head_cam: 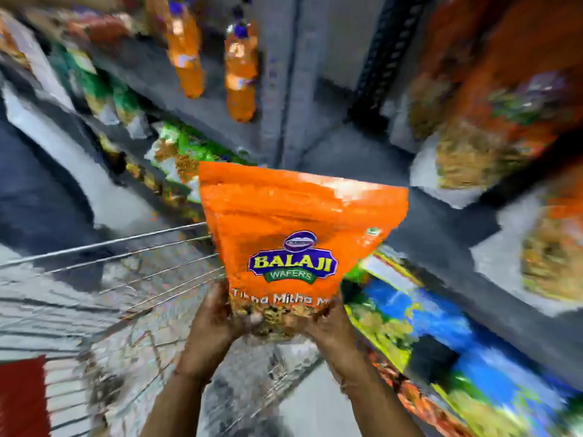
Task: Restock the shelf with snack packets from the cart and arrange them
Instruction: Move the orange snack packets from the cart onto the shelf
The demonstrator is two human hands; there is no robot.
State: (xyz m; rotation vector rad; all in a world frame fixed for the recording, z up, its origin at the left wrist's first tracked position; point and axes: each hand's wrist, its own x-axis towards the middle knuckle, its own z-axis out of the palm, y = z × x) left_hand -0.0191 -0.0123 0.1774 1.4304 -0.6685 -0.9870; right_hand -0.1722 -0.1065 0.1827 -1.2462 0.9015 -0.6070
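Note:
An orange Balaji Wafers snack packet (293, 222) is held upright in the middle of the view, above the wire cart (126, 269). My left hand (220, 320) grips its lower left corner and my right hand (328, 326) grips its lower right corner. Grey shelves (441, 222) rise behind and to the right of the packet. Orange snack packets (492, 121) stand on the right shelves. The picture is blurred by motion.
Two orange drink bottles (239, 74) stand on a shelf at the top centre. Green packets (186, 146) line the left shelves. Blue and yellow packets (419, 320) lie on a lower shelf at the right. A red object (22, 395) sits at the bottom left.

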